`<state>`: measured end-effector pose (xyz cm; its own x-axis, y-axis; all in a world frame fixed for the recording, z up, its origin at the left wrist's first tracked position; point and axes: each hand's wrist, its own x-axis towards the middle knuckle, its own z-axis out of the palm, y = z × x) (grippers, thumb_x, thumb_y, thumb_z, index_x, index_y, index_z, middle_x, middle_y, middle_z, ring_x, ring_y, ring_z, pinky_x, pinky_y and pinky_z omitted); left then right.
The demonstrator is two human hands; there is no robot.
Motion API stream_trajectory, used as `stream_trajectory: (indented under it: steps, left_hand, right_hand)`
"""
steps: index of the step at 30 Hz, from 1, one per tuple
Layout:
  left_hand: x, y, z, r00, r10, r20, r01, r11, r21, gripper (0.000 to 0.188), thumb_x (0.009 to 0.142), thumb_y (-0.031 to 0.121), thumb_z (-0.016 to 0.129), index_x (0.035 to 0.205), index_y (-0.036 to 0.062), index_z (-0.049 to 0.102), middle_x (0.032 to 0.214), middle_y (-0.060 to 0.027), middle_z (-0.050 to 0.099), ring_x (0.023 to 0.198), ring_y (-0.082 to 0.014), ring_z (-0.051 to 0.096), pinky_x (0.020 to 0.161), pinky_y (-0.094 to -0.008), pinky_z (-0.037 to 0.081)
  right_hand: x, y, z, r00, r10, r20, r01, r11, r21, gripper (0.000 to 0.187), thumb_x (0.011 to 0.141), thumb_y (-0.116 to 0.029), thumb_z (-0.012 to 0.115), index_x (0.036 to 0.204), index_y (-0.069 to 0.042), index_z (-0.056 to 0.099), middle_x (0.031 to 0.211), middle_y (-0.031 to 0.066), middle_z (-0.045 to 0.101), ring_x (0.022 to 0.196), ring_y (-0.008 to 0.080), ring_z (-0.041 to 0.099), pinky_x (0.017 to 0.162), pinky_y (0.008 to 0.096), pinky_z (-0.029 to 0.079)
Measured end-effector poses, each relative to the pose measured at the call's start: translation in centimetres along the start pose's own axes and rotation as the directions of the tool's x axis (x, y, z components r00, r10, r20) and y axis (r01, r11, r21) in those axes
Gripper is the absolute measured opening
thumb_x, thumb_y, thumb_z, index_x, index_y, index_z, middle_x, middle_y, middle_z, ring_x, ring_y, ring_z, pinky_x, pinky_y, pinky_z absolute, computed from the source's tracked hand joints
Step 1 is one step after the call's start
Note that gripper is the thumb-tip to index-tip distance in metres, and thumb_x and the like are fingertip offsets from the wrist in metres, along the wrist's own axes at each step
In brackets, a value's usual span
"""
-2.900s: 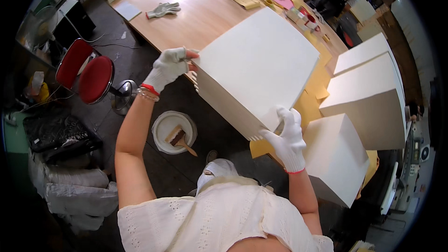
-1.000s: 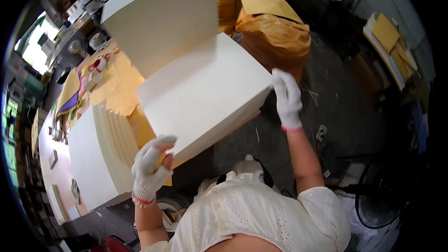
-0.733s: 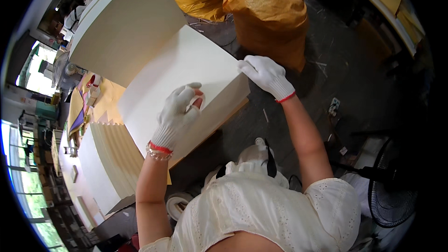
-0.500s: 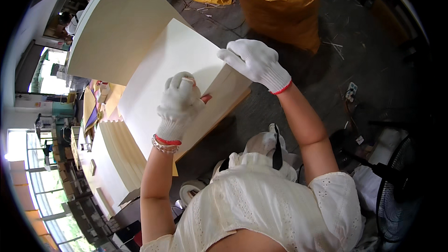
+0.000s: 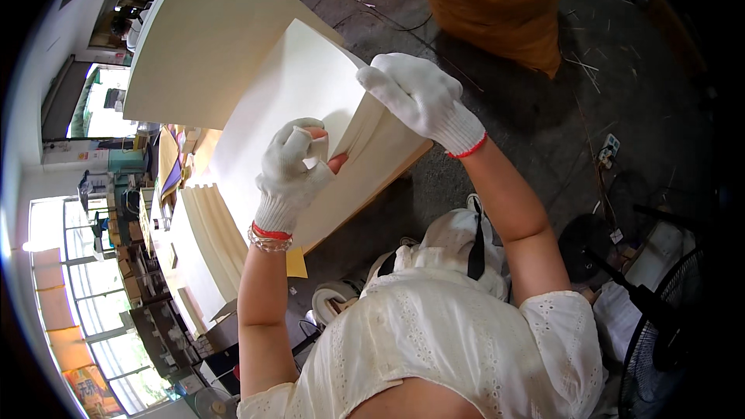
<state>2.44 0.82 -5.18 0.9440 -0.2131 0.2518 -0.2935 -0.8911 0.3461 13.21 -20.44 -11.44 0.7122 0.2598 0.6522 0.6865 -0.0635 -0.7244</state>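
A stack of large white sheets lies in front of me. My right hand, in a white knit glove with a red cuff, pinches the raised edge of the top sheets near their right corner. Those sheets lift and bend there, and layers fan apart beneath them. My left hand, gloved alike but with bare thumb and forefinger tips, is over the stack. Its fingers curl, with a gap between forefinger and thumb. The thumb tip touches the sheets' edge beside the fanned layers.
A big pale board rises behind the stack. Another stack of sheets stands at the left. Orange sacks sit on the dark floor, strewn with scraps. A black fan is at the lower right.
The raised sheet edge has bent up more, and separate layers now show under it. My left forefinger and thumb show a wider gap. The whole view has shifted slightly.
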Motion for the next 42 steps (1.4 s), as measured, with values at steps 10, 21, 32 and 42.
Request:
stream_trajectory:
  steps: [10, 21, 32, 42]
  left_hand:
    - [0.0, 0.0, -0.5, 0.996, -0.078, 0.039, 0.082, 0.990, -0.113, 0.038, 0.071, 0.000, 0.083, 0.103, 0.0025, 0.063, 0.113, -0.0108, 0.068, 0.092, -0.0184, 0.067, 0.080, -0.0315, 0.056]
    - [0.3, -1.1, -2.1, 0.954, -0.289, 0.084, 0.294, 0.838, -0.460, 0.024, 0.079, -0.006, 0.077, 0.102, -0.0012, 0.072, 0.105, -0.0086, 0.074, 0.076, -0.0082, 0.066, 0.065, -0.0225, 0.053]
    - [0.1, -1.2, -2.3, 0.934, -0.320, 0.157, 0.355, 0.787, -0.504, 0.024, 0.082, -0.004, 0.076, 0.106, -0.0020, 0.072, 0.110, -0.0090, 0.072, 0.082, -0.0088, 0.067, 0.070, -0.0234, 0.055]
    - [0.1, -1.1, -2.2, 0.935, -0.321, 0.152, 0.353, 0.795, -0.493, 0.023, 0.084, -0.002, 0.076, 0.106, -0.0022, 0.072, 0.111, -0.0088, 0.072, 0.084, -0.0097, 0.068, 0.073, -0.0240, 0.056]
  right_hand:
    - [-0.1, -0.1, -0.2, 1.000, 0.023, -0.007, -0.022, 0.996, 0.084, 0.050, 0.105, -0.041, 0.047, 0.073, -0.003, 0.053, 0.066, 0.0143, 0.049, 0.062, 0.0335, 0.054, 0.061, 0.0406, 0.046]
    - [-3.0, -3.6, 0.6, 0.987, -0.156, 0.026, 0.156, 0.934, -0.321, 0.020, 0.084, -0.009, 0.069, 0.103, -0.004, 0.064, 0.100, 0.0136, 0.064, 0.095, 0.0339, 0.063, 0.092, 0.0409, 0.052]
    - [-5.1, -0.7, -0.2, 0.981, 0.124, -0.149, -0.134, 0.990, -0.054, 0.030, 0.092, -0.007, 0.065, 0.120, 0.002, 0.061, 0.115, 0.0186, 0.066, 0.106, 0.0347, 0.066, 0.093, 0.0392, 0.052]
    - [-4.9, -1.0, 0.0, 0.974, 0.206, -0.095, -0.197, 0.976, 0.096, 0.029, 0.089, -0.007, 0.064, 0.117, 0.000, 0.060, 0.108, 0.0186, 0.065, 0.102, 0.0370, 0.063, 0.090, 0.0418, 0.051]
